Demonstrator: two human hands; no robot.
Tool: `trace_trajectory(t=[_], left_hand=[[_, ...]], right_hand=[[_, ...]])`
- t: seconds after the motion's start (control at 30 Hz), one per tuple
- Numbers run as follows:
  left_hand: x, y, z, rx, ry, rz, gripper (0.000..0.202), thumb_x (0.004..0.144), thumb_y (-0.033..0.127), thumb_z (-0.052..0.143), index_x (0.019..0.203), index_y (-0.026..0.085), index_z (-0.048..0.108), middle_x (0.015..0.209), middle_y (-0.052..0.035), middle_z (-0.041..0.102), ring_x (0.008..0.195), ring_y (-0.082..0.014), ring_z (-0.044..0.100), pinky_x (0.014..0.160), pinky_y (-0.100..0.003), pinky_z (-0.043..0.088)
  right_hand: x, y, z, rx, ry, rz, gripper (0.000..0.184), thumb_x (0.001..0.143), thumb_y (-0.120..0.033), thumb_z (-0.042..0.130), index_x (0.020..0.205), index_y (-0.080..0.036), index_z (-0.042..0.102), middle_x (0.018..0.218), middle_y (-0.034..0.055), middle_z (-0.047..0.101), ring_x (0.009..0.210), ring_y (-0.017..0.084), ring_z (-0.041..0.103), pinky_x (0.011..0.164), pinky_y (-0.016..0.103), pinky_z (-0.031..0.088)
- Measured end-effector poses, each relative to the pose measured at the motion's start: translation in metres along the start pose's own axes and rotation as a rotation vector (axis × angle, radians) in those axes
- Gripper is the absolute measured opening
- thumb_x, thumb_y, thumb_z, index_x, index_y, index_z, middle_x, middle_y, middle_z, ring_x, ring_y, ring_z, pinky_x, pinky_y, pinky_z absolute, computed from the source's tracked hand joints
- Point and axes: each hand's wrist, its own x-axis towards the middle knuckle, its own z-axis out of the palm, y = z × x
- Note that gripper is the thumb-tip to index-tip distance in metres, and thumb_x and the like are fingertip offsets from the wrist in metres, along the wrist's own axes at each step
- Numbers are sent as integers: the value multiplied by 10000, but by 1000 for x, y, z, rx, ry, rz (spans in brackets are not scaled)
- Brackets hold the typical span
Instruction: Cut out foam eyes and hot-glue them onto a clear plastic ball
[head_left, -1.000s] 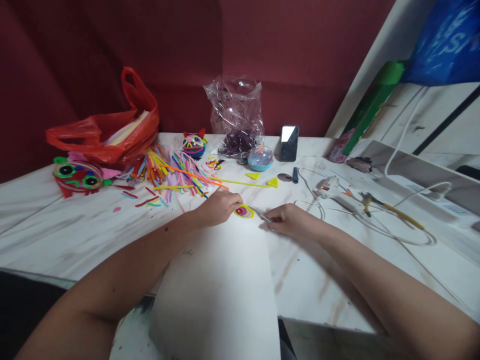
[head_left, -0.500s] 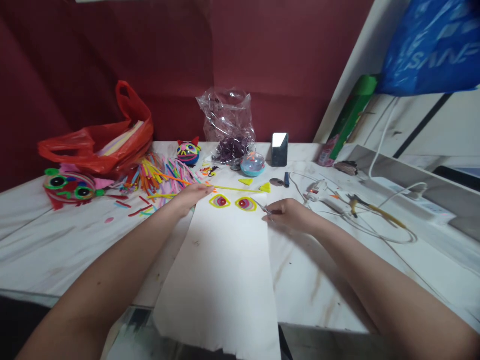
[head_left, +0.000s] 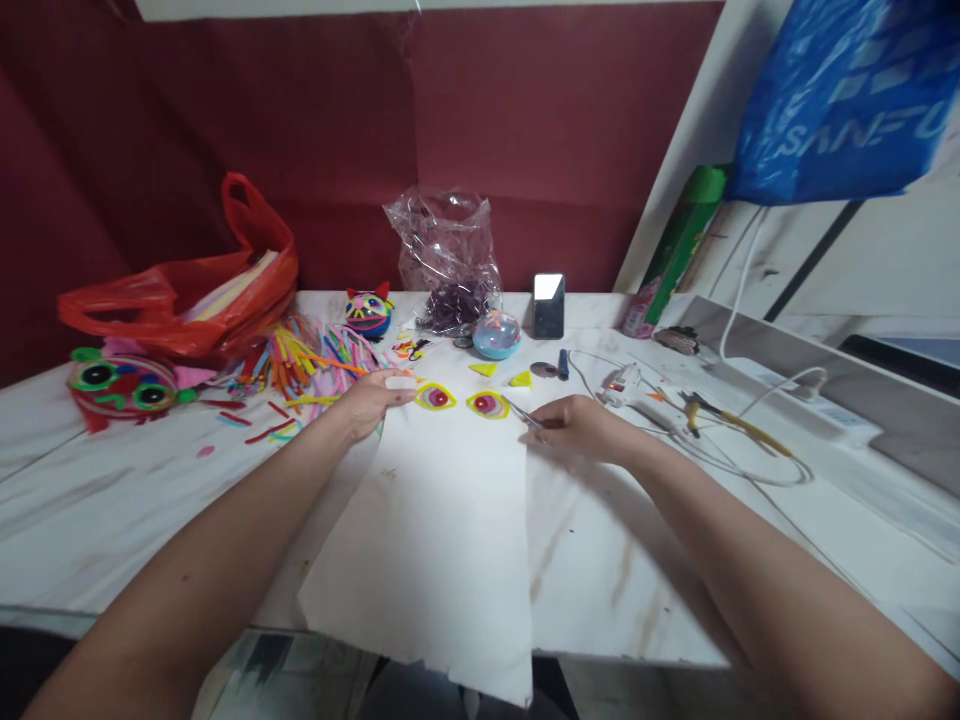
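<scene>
head view: right hand [head_left: 581, 428] has its fingers closed on thin tweezers [head_left: 523, 417], tips just beside the right paper eye [head_left: 487, 404] on the white sheet [head_left: 442, 520]; left hand [head_left: 370, 400] pins the sheet's far corner, fingers flat, gripping nothing. a slip of the tips could nudge that eye toward its twin [head_left: 436, 397]. the sheet overhangs the near desk [head_left: 637, 590] edge, so a tug may drag it off. strips [head_left: 315, 360] crowd the left, cables [head_left: 735, 450] the right; open room lies nearer the body
</scene>
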Motion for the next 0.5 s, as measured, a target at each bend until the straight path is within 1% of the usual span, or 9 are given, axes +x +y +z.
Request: trace_trajectory(t=[0.1,0.23,0.33,0.5], left_hand=[[0,-1,0,32,-37,9,430,470,137,839,830,145,603,715,-9,679,602,-135,646,578,-244,528],[0,-3,2,71,-43,29,451,465,200,852,839,144,607,680,5,651,588,-123,626,556,-228,508],[-1,-3,2,81,-44,36,501,455,226,863,875,139,603,633,17,631,565,-114,611,542,-215,494],[-3,1,3,92,-49,56,521,424,253,871,856,139,603,591,22,618,535,-127,615,514,-220,491]], right_hand=[[-1,0,0,6,-10,-10,408,709,-525,593,568,-195,401,578,-47,258,558,97,228,482,245,204],[-2,-4,-3,7,-30,10,422,701,-537,606,581,-197,388,594,-43,242,565,99,220,477,247,188],[-4,-8,-7,5,-40,37,405,688,-534,631,581,-192,443,577,-44,263,554,97,229,471,250,184],[-9,-13,-15,-2,-67,74,302,684,-483,629,664,-182,630,554,-44,354,529,91,276,466,240,218]])
